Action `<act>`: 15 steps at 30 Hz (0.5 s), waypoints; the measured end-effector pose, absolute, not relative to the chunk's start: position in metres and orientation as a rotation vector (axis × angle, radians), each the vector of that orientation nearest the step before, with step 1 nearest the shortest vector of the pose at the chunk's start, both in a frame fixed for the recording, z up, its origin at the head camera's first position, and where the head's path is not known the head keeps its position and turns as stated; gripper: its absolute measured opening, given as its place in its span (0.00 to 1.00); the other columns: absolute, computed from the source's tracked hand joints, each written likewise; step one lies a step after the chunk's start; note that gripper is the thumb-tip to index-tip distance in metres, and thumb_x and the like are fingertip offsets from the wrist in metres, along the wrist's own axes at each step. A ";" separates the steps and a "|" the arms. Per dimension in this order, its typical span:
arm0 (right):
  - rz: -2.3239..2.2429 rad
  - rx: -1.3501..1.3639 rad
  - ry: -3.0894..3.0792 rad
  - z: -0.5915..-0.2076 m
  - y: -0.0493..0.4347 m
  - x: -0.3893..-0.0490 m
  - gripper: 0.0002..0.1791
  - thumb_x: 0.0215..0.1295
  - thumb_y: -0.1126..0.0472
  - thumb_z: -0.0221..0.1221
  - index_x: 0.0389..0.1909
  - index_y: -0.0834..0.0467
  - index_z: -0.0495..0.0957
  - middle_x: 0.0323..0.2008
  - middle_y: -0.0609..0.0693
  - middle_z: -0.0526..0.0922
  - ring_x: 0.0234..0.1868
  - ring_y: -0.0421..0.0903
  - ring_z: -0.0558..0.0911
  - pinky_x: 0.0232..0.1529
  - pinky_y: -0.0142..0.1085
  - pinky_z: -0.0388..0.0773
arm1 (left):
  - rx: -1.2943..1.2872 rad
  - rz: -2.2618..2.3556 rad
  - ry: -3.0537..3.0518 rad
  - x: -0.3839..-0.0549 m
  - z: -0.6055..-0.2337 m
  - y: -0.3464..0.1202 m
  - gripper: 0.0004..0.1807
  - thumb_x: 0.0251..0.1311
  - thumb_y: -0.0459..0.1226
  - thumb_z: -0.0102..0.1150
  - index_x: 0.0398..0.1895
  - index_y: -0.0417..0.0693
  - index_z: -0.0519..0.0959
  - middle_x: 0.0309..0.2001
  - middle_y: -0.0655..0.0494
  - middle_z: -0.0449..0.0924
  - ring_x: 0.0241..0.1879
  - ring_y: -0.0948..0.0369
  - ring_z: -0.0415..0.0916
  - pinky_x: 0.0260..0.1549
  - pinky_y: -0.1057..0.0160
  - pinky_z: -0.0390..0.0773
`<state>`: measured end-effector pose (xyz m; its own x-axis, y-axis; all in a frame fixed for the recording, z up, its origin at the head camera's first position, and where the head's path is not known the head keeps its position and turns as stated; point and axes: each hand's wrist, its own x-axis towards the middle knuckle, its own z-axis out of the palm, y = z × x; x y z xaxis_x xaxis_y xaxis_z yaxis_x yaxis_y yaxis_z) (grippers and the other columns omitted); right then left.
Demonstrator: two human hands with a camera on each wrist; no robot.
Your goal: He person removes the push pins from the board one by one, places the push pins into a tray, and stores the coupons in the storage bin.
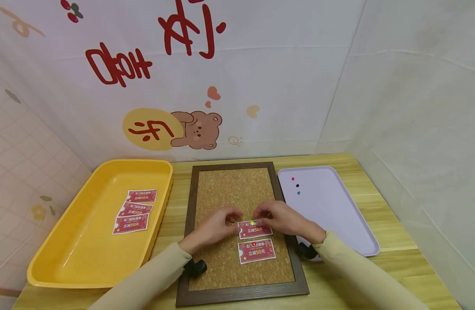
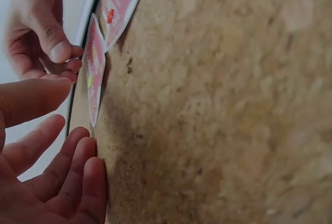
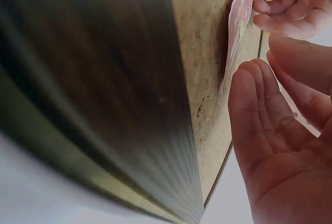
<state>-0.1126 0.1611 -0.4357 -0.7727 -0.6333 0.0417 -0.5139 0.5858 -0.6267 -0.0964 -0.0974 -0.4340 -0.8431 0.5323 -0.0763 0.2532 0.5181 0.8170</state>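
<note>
A red coupon [image 1: 256, 231] is fixed to the framed cork board [image 1: 221, 185] by a yellow pushpin [image 1: 252, 223] near its top edge. Below it hangs a second red coupon [image 1: 256, 251] with a red pushpin [image 1: 254, 243]. My left hand [image 1: 218, 224] is at the upper coupon's left edge, its fingers loosely bent and apart from the thumb in the left wrist view. At that coupon's upper right corner is my right hand [image 1: 280, 217], partly covering it in the head view. Nothing shows between the right thumb and fingers [image 3: 249, 105].
On the left stands a yellow tray [image 1: 82, 282] with three red coupons [image 1: 134, 209] in it. To the board's right, a pale lilac tray [image 1: 330, 202] holds pink, black and teal pins [image 1: 297, 186]. A printed cloth [image 1: 284, 86] hangs behind the wooden table [image 1: 396, 224].
</note>
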 end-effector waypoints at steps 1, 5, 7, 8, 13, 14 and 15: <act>-0.938 -0.966 2.625 -0.436 0.160 -0.114 0.06 0.69 0.64 0.67 0.44 0.54 0.86 0.41 0.41 0.85 0.43 0.39 0.80 0.46 0.39 0.80 | 0.667 1.220 2.448 -0.097 -0.434 -0.096 0.18 0.64 0.34 0.67 0.57 0.40 0.81 0.52 0.50 0.82 0.51 0.54 0.79 0.52 0.51 0.79; -0.895 -0.967 2.615 -0.438 0.158 -0.118 0.05 0.69 0.63 0.67 0.42 0.52 0.87 0.40 0.39 0.86 0.42 0.38 0.80 0.47 0.40 0.79 | 0.716 1.140 2.468 -0.100 -0.436 -0.092 0.17 0.63 0.34 0.70 0.54 0.40 0.83 0.51 0.50 0.82 0.48 0.55 0.77 0.49 0.54 0.77; -0.873 -0.966 2.606 -0.438 0.156 -0.120 0.04 0.69 0.62 0.67 0.42 0.52 0.87 0.39 0.39 0.85 0.42 0.38 0.80 0.48 0.40 0.78 | 0.724 1.105 2.480 -0.101 -0.437 -0.090 0.16 0.62 0.34 0.70 0.52 0.41 0.84 0.50 0.51 0.81 0.47 0.56 0.76 0.48 0.55 0.77; -0.862 -0.973 2.604 -0.439 0.155 -0.121 0.04 0.69 0.62 0.67 0.41 0.53 0.87 0.39 0.39 0.85 0.42 0.37 0.80 0.48 0.40 0.78 | 0.725 1.086 2.491 -0.102 -0.437 -0.089 0.15 0.62 0.33 0.71 0.52 0.42 0.85 0.49 0.51 0.81 0.46 0.56 0.76 0.47 0.55 0.77; -0.810 -0.992 2.590 -0.439 0.152 -0.125 0.03 0.68 0.63 0.67 0.40 0.53 0.87 0.38 0.40 0.85 0.41 0.37 0.80 0.47 0.40 0.79 | 0.711 1.024 2.531 -0.103 -0.439 -0.086 0.16 0.59 0.32 0.71 0.51 0.44 0.85 0.47 0.52 0.79 0.45 0.57 0.75 0.46 0.54 0.76; -0.799 -0.997 2.586 -0.439 0.151 -0.125 0.03 0.68 0.64 0.67 0.40 0.53 0.87 0.38 0.40 0.85 0.41 0.37 0.80 0.47 0.40 0.79 | 0.713 1.014 2.539 -0.103 -0.439 -0.085 0.16 0.59 0.32 0.71 0.50 0.44 0.84 0.47 0.52 0.78 0.45 0.57 0.75 0.46 0.54 0.76; -0.789 -0.993 2.582 -0.439 0.151 -0.126 0.03 0.68 0.64 0.67 0.39 0.53 0.87 0.38 0.40 0.84 0.40 0.37 0.80 0.47 0.40 0.78 | 0.714 1.006 2.545 -0.103 -0.440 -0.085 0.16 0.58 0.32 0.71 0.50 0.44 0.84 0.46 0.52 0.78 0.45 0.57 0.75 0.46 0.54 0.76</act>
<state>-0.1256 0.1508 -0.4388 -0.7307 -0.6809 -0.0492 -0.5372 0.6179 -0.5741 -0.1028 -0.0849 -0.4395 -0.8270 0.5528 -0.1022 0.3335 0.6289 0.7023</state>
